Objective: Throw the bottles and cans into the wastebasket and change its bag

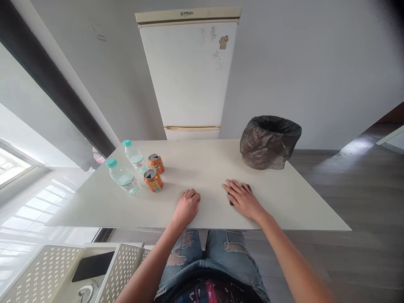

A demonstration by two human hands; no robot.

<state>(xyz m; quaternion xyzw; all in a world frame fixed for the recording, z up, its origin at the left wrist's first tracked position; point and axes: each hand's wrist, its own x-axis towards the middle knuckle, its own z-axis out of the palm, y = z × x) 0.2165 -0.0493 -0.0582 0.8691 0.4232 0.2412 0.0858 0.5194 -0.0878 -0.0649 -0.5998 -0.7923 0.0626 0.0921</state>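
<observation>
My left hand (187,206) rests on the white table (202,160) in a loose fist, with nothing showing in it. Flat on the tabletop lies my right hand (243,198), fingers spread over a thin black object (248,188). Only the edges of that object show, so its kind is hidden. To the left stand two opened orange drink cans, a nearer one (153,182) and a farther one (157,164). Beside them are two clear plastic bottles with teal caps, the front bottle (124,179) and the back bottle (135,156), both upright.
A bin lined with a dark plastic bag (269,145) stands at the table's back right. Behind the table is a white fridge (192,75) against a grey wall. Below left, a cream perforated storage basket (47,269) holds a black flat item (93,267).
</observation>
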